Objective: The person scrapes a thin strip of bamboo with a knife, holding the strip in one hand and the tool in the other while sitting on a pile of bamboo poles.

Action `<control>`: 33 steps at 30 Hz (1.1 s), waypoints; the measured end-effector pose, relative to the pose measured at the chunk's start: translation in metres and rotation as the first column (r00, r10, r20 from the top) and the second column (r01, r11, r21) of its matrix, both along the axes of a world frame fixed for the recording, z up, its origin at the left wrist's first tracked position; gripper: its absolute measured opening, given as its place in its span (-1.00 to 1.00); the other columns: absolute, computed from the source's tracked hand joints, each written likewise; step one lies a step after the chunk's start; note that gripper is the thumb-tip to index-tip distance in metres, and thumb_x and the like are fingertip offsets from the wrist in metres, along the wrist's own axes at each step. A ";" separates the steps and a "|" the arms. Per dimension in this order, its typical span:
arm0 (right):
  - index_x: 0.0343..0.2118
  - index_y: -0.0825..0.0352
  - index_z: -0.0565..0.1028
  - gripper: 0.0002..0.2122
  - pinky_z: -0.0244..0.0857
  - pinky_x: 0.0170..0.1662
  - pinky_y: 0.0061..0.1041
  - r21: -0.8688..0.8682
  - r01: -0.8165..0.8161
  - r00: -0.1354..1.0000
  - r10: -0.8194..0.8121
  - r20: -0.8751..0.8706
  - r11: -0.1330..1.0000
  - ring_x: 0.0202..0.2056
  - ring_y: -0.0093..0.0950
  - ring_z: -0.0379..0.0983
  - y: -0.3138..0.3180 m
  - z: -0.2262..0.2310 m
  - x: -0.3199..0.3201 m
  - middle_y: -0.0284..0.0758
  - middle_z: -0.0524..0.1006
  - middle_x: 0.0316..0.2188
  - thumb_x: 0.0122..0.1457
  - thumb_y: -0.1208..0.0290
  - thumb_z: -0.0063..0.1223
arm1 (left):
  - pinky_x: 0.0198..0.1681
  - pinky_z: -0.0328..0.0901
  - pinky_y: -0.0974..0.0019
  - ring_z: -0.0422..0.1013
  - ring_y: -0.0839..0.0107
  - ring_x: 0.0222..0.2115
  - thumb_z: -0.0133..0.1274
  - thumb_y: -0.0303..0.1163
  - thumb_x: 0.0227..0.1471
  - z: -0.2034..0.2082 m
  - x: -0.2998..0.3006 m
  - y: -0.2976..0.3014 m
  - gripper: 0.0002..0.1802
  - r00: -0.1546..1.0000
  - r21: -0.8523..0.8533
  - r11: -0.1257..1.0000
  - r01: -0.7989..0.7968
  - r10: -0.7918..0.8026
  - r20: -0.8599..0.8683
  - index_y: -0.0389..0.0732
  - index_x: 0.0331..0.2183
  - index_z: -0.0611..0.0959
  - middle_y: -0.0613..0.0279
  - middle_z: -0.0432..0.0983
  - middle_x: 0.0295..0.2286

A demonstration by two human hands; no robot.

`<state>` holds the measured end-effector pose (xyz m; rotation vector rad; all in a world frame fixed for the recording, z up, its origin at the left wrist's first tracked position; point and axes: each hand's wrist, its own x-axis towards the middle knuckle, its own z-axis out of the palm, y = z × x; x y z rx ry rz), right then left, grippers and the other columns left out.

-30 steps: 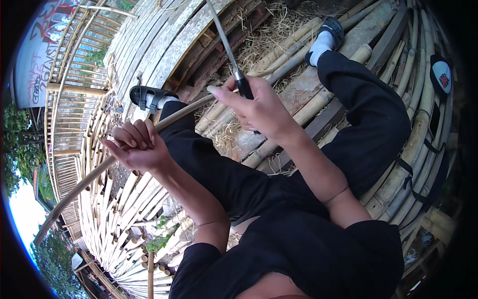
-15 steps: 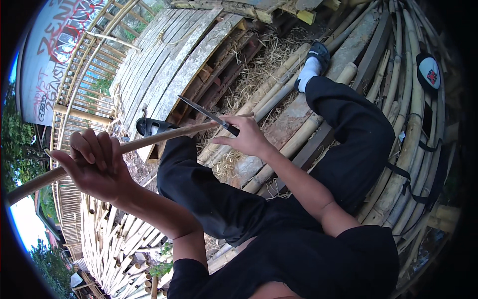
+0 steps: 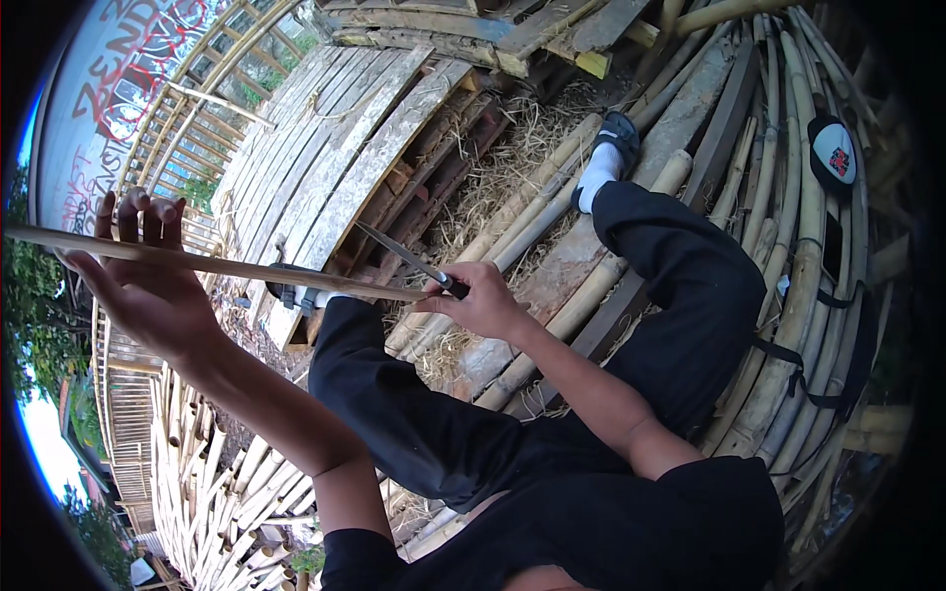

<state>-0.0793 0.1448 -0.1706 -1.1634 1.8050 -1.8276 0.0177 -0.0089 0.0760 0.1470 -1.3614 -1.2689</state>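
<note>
A long, thin wooden or bamboo stick [image 3: 266,271] runs across the space before me, from the left rim to my right hand. My left hand [image 3: 163,305] is raised under its left part, fingers spread upward, with the stick lying across palm and thumb but not wrapped. My right hand [image 3: 481,300] is closed round the black handle of a knife [image 3: 404,254]. The blade points up and left, above the stick. Thumb and fingers of that same hand also pinch the stick's right end.
A plank platform [image 3: 325,148] stands ahead, with straw [image 3: 537,128] beside it. Bamboo poles [image 3: 808,256] lie along my right. Cut bamboo pieces [image 3: 212,492] are piled at the lower left, below a bamboo fence [image 3: 182,138]. A black-and-white cap-like item [image 3: 835,156] rests on the poles.
My left hand has risen and its curled fingers have spread. The stick's left end has swung up and its right end has dropped slightly. My right hand, with the knife, is slightly lower.
</note>
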 end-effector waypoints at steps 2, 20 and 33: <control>-0.56 0.38 0.53 -0.73 0.08 -0.61 -0.63 0.003 0.030 0.993 -0.030 0.116 1.000 -0.67 -0.74 0.16 0.000 -0.001 -0.004 -0.48 0.35 -0.77 -0.14 0.26 0.34 | -0.09 0.27 0.06 0.37 0.07 -0.18 -0.36 0.10 0.14 -0.031 -0.003 -0.008 -0.31 0.993 0.030 0.999 0.030 -0.033 0.112 -0.39 -0.04 0.23 -0.10 0.36 -0.23; -0.58 0.26 0.38 -0.76 0.21 -0.65 -0.67 0.142 -0.132 0.611 -0.032 0.791 0.981 -0.68 -0.62 0.38 -0.071 -0.068 -0.075 -0.36 0.50 -0.62 -0.09 0.37 0.29 | -0.51 0.40 0.40 0.47 0.36 -0.55 -0.04 -0.44 0.09 -0.257 0.022 0.159 -0.23 0.613 0.766 0.624 0.159 -0.670 0.419 -0.17 0.13 -0.17 -0.06 0.32 -0.22; -0.58 0.25 0.39 -0.75 -0.01 -0.75 -0.67 0.040 -0.087 0.500 0.009 0.866 0.995 -0.77 -0.69 0.23 -0.054 -0.081 -0.057 -0.38 0.48 -0.63 -0.06 0.29 0.27 | -0.82 -0.02 0.57 0.00 0.66 -0.84 -0.27 -0.33 0.21 -0.268 0.044 0.173 -0.60 0.682 0.879 0.461 0.119 -0.682 0.265 -0.06 0.08 0.18 0.37 0.12 -0.64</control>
